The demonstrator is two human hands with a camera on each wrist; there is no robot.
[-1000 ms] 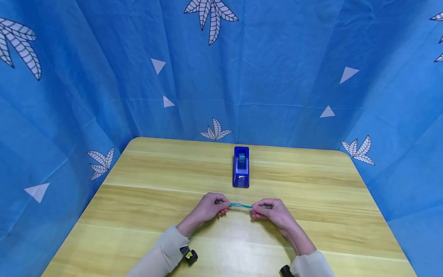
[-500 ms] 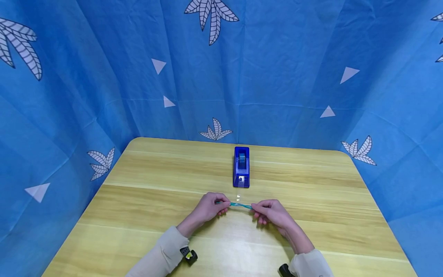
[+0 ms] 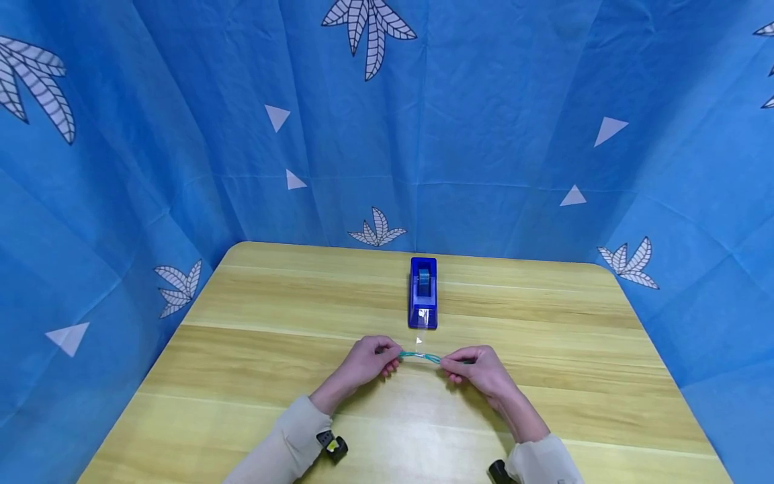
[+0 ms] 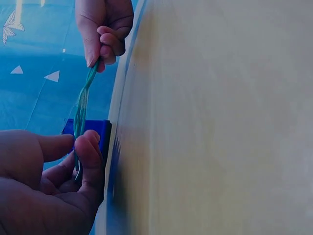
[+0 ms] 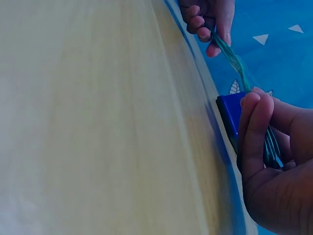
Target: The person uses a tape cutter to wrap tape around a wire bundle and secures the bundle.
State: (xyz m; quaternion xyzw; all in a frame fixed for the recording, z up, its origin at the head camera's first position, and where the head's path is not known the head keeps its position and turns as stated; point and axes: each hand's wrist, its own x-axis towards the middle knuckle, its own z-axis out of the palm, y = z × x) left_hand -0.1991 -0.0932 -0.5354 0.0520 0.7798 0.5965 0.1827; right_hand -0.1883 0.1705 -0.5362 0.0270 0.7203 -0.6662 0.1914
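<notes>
A thin bundle of green cords (image 3: 421, 355) is stretched across between the two hands, low over the table. My left hand (image 3: 367, 359) pinches its left end between thumb and fingers. At the other end, the thumb and forefinger of my right hand (image 3: 480, 371) grip it. The strands (image 4: 82, 105) run side by side with loops showing, and a shiny clear band wraps their middle. Clear tape (image 3: 419, 341) reaches from the blue tape dispenser (image 3: 423, 300) toward that middle. In the right wrist view the cord's near end (image 5: 270, 147) passes behind the right fingers.
The dispenser stands upright on the wooden table (image 3: 272, 296), just beyond the hands. A blue curtain (image 3: 496, 134) with leaf prints closes off the back and sides. Black camera straps (image 3: 332, 445) sit at the sleeves.
The right hand's lower fingers opened slightly, then drew in again. The cord bundle now bows upward a little and its strands look turned; the glint on the tape has shifted.
</notes>
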